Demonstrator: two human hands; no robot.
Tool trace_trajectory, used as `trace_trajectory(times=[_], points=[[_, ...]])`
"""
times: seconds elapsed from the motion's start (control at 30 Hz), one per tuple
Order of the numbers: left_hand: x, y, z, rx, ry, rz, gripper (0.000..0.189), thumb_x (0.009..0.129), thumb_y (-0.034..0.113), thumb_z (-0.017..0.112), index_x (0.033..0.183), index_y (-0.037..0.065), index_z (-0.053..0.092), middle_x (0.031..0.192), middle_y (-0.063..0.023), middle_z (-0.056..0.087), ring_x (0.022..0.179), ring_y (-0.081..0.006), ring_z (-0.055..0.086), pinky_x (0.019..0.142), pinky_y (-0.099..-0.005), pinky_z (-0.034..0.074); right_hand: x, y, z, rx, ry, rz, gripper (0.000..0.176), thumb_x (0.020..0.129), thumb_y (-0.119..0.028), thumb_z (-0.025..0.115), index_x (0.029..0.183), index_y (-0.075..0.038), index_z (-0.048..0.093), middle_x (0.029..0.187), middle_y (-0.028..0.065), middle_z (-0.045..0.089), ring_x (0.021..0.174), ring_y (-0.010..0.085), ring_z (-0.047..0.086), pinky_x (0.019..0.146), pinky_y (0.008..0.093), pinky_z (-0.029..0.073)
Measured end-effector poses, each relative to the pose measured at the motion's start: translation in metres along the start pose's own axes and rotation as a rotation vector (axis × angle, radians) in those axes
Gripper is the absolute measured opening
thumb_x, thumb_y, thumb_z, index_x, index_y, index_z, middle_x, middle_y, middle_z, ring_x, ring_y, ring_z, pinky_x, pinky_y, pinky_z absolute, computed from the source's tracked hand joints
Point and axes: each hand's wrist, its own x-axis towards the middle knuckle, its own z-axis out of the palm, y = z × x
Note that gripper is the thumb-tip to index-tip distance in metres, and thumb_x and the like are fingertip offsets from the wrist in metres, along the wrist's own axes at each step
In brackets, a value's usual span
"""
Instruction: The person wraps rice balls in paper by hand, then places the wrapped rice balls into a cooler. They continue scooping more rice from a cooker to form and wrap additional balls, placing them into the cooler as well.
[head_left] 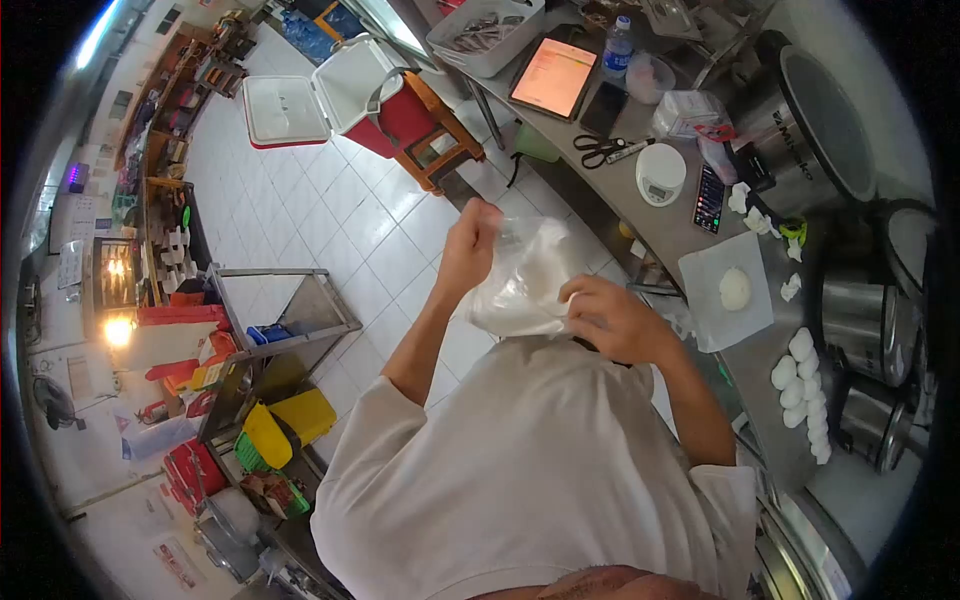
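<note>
A clear plastic bag (520, 275) with something white in it hangs in front of my body, above the tiled floor. My left hand (472, 240) is closed on the bag's upper left edge. On the bag's right side, my right hand (610, 318) has its fingers curled and pressed against the plastic. To the right, on the counter, lies a white sheet (700, 280) with a round, pale dough-like piece (735, 289) on it. Several white, egg-shaped pieces (795, 385) lie in a cluster nearer to me.
The steel counter (640, 225) carries a small white scale (661, 175), scissors (598, 150), a phone (709, 198), a lit tablet (553, 78) and a water bottle (618, 45). Large pots (865, 320) stand at right. An open red cooler (375, 110) and a metal rack (290, 310) stand on the floor.
</note>
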Motion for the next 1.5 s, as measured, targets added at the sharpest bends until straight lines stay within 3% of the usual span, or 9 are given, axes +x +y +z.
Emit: trace_trajectory(times=[0.13,0.27,0.37,0.47,0.67,1.17,1.27,1.37,1.5], points=[[-0.007,0.025,0.007,-0.257,-0.158,-0.225,0.008,0.103,0.01,0.052,0.105,0.003,0.055,0.057,0.0021,0.041,0.053,-0.0055,0.036,0.05,-0.0294,0.027,-0.002,0.024,-0.001,-0.357,0.076,0.117,0.017,0.086,-0.006,0.057,0.099,0.0,0.066,0.104,0.0151,0.067,0.1,0.0361,0.062,0.088,0.0457,0.049],[-0.014,0.053,0.015,-0.152,-0.074,-0.083,0.009,0.103,0.01,0.051,0.107,0.002,0.055,0.055,-0.0003,0.043,0.05,-0.0076,0.035,0.048,-0.0297,0.028,0.013,0.041,0.027,-0.39,0.34,-0.107,0.022,0.088,-0.006,0.057,0.107,0.002,0.066,0.109,0.0168,0.068,0.107,0.0355,0.064,0.095,0.0455,0.05],[-0.014,0.072,0.021,-0.092,-0.011,-0.104,0.011,0.105,0.012,0.05,0.107,0.004,0.056,0.061,0.0042,0.042,0.057,-0.0042,0.035,0.051,-0.026,0.027,0.033,0.049,0.042,-0.212,0.578,-0.007,0.023,0.089,-0.007,0.063,0.109,0.003,0.063,0.11,0.0184,0.068,0.11,0.0356,0.064,0.097,0.0467,0.05],[-0.018,0.071,0.035,-0.048,0.083,-0.062,0.011,0.105,0.011,0.049,0.107,0.002,0.056,0.061,0.0028,0.043,0.057,-0.0047,0.037,0.051,-0.0263,0.027,0.038,0.046,0.043,0.137,0.719,0.385,0.029,0.087,-0.01,0.07,0.112,0.002,0.062,0.112,0.0182,0.066,0.106,0.0372,0.064,0.096,0.0464,0.051],[-0.029,0.069,0.064,-0.164,0.16,-0.075,0.01,0.104,0.01,0.05,0.106,0.002,0.056,0.055,-0.0002,0.043,0.05,-0.0072,0.035,0.047,-0.0295,0.026,0.028,0.056,0.024,-0.306,0.93,0.399,0.039,0.08,-0.015,0.077,0.112,-0.003,0.06,0.107,0.0147,0.064,0.107,0.0344,0.062,0.094,0.0441,0.05],[-0.029,0.051,0.059,-0.338,0.085,0.089,0.014,0.104,0.011,0.052,0.115,0.002,0.054,0.069,0.0023,0.048,0.057,-0.0047,0.036,0.051,-0.024,0.03,0.045,0.053,0.013,-0.24,0.86,0.131,0.024,0.083,-0.015,0.076,0.102,-0.001,0.071,0.095,0.0179,0.071,0.086,0.0368,0.068,0.076,0.0419,0.053],[-0.025,0.022,0.049,-0.281,0.076,0.233,0.018,0.104,0.014,0.053,0.117,0.001,0.055,0.087,-0.0033,0.06,0.071,-0.0085,0.051,0.064,-0.0242,0.043,0.046,0.04,0.006,-0.22,0.809,0.02,0.018,0.085,-0.006,0.07,0.103,-0.003,0.07,0.095,0.0132,0.072,0.083,0.0356,0.068,0.077,0.0429,0.053],[0.011,0.007,0.045,-0.521,0.461,0.047,0.026,0.105,0.018,0.053,0.123,0.0,0.057,0.111,-0.007,0.065,0.094,-0.0129,0.058,0.083,-0.0265,0.047,0.038,0.016,-0.018,-0.214,0.614,-0.285,0.018,0.083,0.0,0.067,0.101,-0.003,0.07,0.099,0.0135,0.072,0.083,0.0355,0.068,0.071,0.0426,0.055],[0.049,-0.035,0.052,-0.4,0.209,0.055,0.037,0.105,0.026,0.051,0.131,-0.001,0.056,0.117,-0.0071,0.062,0.102,-0.0163,0.058,0.089,-0.0322,0.047,0.019,-0.006,-0.039,-0.154,0.651,-0.294,0.023,0.082,0.006,0.065,0.103,-0.003,0.068,0.099,0.0103,0.073,0.079,0.0257,0.069,0.066,0.0351,0.054]])
